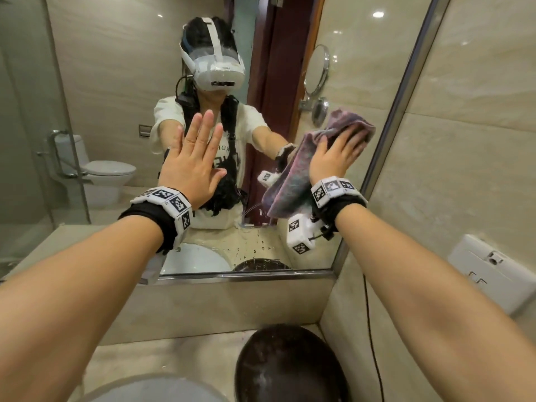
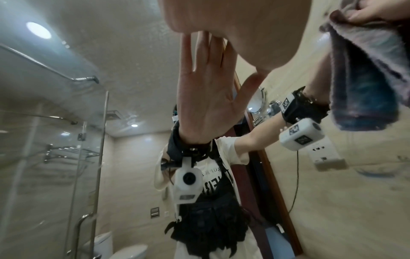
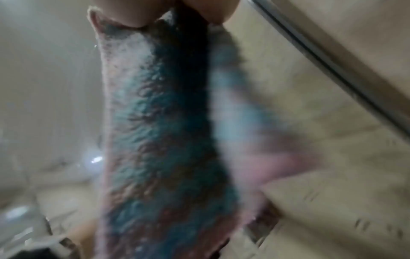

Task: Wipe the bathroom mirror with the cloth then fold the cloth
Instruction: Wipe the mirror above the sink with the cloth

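Observation:
The wall mirror [image 1: 116, 82] fills the head view. My left hand [image 1: 193, 161] lies flat against the glass left of centre, fingers straight and pointing up. Its palm [image 2: 233, 26] crowds the top of the left wrist view, above its own reflection. My right hand [image 1: 336, 158] grips a fuzzy purple, pink and teal cloth [image 1: 290, 184] and presses it against the glass near the mirror's right frame [image 1: 406, 91]. The cloth [image 2: 366, 78] hangs down below that hand. In the blurred right wrist view the cloth [image 3: 166, 131] dangles from my fingers [image 3: 133, 12].
Below the mirror runs a beige stone counter [image 1: 174, 358] with a dark round bowl [image 1: 290, 367] and a white basin rim [image 1: 150, 393]. A white wall socket [image 1: 493, 271] and a black cable [image 1: 369, 329] are on the right wall. The glass reflects a toilet and shower screen.

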Demonstrator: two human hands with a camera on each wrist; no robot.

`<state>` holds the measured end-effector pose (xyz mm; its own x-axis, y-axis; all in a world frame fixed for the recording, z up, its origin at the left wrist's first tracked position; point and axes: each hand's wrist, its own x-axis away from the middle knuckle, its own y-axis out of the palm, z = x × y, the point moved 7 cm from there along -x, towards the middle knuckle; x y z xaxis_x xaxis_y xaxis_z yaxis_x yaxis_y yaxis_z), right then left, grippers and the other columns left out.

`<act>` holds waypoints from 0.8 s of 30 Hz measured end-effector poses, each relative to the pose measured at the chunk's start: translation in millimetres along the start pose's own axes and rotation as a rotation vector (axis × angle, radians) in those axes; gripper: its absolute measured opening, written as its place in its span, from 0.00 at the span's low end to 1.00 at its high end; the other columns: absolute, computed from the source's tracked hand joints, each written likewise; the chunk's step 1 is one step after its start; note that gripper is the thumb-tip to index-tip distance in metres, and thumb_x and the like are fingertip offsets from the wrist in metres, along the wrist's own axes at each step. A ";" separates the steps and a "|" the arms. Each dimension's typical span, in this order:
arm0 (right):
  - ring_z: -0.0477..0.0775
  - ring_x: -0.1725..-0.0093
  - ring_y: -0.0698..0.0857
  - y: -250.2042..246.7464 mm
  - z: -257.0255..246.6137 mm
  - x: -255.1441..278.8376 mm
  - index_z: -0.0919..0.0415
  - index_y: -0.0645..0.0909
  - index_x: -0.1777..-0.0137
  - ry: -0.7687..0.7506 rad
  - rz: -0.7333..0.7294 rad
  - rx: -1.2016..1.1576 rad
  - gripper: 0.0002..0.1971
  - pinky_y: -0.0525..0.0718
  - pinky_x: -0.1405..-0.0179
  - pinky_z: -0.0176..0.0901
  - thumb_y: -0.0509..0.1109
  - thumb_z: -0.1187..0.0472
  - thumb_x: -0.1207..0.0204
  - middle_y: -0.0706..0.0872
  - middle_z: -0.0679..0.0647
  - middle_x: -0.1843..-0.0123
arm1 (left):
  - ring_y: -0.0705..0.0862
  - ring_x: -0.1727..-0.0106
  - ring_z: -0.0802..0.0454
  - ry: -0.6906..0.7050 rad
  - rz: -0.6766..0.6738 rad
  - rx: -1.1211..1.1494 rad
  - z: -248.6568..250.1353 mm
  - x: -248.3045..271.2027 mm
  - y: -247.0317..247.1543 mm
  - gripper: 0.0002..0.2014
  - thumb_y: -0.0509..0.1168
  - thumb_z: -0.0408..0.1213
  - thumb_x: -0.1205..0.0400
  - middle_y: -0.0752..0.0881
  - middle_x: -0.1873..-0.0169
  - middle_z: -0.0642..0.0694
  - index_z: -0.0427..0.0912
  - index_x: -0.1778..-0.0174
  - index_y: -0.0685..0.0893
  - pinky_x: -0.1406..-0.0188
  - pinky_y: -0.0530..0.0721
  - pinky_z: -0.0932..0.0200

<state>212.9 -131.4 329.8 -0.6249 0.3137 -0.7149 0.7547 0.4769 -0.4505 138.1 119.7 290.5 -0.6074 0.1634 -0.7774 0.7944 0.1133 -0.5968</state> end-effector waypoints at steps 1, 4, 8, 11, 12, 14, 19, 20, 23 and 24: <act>0.73 0.17 0.45 1.6 5.9 1.7 0.71 0.49 0.19 0.086 0.036 -0.042 0.34 0.38 0.19 0.55 0.55 0.52 0.16 0.48 0.72 0.17 | 0.40 0.17 0.42 0.001 0.002 0.002 0.7 -0.5 -0.5 0.40 0.54 0.53 0.18 0.43 0.18 0.37 0.39 0.18 0.42 0.19 0.46 0.40; 0.73 0.18 0.50 5.1 12.2 13.0 0.72 0.51 0.19 0.210 0.114 -0.120 0.33 0.42 0.19 0.56 0.55 0.53 0.17 0.51 0.73 0.18 | 0.38 0.18 0.44 -0.007 0.001 -0.003 0.5 -0.5 -0.7 0.40 0.54 0.53 0.18 0.42 0.18 0.37 0.39 0.18 0.42 0.19 0.45 0.41; 0.69 0.17 0.50 21.4 27.1 37.3 0.68 0.48 0.18 0.578 0.097 -0.281 0.33 0.43 0.19 0.55 0.55 0.53 0.16 0.49 0.71 0.17 | 0.30 0.21 0.45 -0.016 -0.006 -0.002 0.1 -0.8 1.1 0.39 0.52 0.54 0.18 0.41 0.18 0.38 0.39 0.18 0.41 0.20 0.38 0.44; 0.69 0.17 0.48 26.6 19.3 52.4 0.67 0.43 0.17 0.827 0.011 -0.369 0.33 0.43 0.19 0.58 0.52 0.51 0.15 0.46 0.68 0.16 | 0.29 0.21 0.44 -0.016 -0.015 -0.010 -0.5 -0.8 2.2 0.39 0.50 0.55 0.18 0.40 0.18 0.38 0.39 0.18 0.41 0.20 0.38 0.43; 0.69 0.17 0.48 23.0 13.6 51.6 0.67 0.43 0.17 0.774 0.000 -0.332 0.33 0.43 0.19 0.59 0.52 0.52 0.15 0.46 0.67 0.16 | 0.29 0.21 0.44 -0.012 -0.016 -0.016 -0.2 -0.7 2.2 0.39 0.50 0.55 0.18 0.40 0.18 0.38 0.39 0.18 0.41 0.20 0.39 0.43; 0.70 0.17 0.47 18.2 -5.5 42.8 0.67 0.44 0.17 0.389 0.003 -0.166 0.33 0.41 0.19 0.59 0.52 0.52 0.15 0.46 0.66 0.16 | 0.29 0.21 0.44 -0.008 -0.012 -0.016 -0.2 -0.5 2.2 0.39 0.50 0.54 0.18 0.41 0.18 0.37 0.39 0.18 0.41 0.20 0.39 0.43; 0.71 0.17 0.47 42.7 -45.2 76.0 0.60 0.48 0.17 -0.716 -0.222 0.228 0.33 0.41 0.22 0.66 0.56 0.52 0.19 0.47 0.63 0.15 | 0.29 0.21 0.44 -0.003 -0.004 -0.020 -0.9 -1.3 4.1 0.39 0.50 0.55 0.18 0.42 0.18 0.37 0.39 0.18 0.41 0.21 0.34 0.45; 0.71 0.18 0.51 43.2 -43.6 79.1 0.60 0.53 0.18 -0.798 -0.215 0.266 0.33 0.43 0.22 0.67 0.57 0.53 0.20 0.52 0.64 0.16 | 0.29 0.21 0.45 -0.003 -0.004 -0.025 -1.2 -1.6 4.6 0.39 0.49 0.55 0.18 0.42 0.18 0.37 0.39 0.18 0.41 0.21 0.34 0.45; 0.71 0.18 0.54 42.8 -37.4 77.4 0.60 0.57 0.18 -0.839 -0.187 0.297 0.32 0.46 0.22 0.66 0.56 0.52 0.22 0.57 0.64 0.17 | 0.29 0.21 0.44 -0.002 0.006 -0.027 -1.6 -1.1 5.3 0.38 0.48 0.55 0.18 0.41 0.18 0.38 0.40 0.18 0.40 0.21 0.36 0.45; 0.70 0.18 0.53 40.9 -38.3 77.0 0.60 0.56 0.18 -0.830 -0.185 0.279 0.32 0.47 0.21 0.66 0.57 0.51 0.21 0.57 0.64 0.17 | 0.29 0.21 0.44 0.001 0.013 -0.025 -1.3 -1.0 5.8 0.38 0.47 0.56 0.17 0.42 0.18 0.38 0.40 0.18 0.40 0.20 0.37 0.44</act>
<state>188.1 -56.3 276.8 -0.4774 -0.4949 -0.7261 0.7452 0.2098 -0.6330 143.3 121.5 288.1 -0.5971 0.1656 -0.7849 0.8021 0.1361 -0.5815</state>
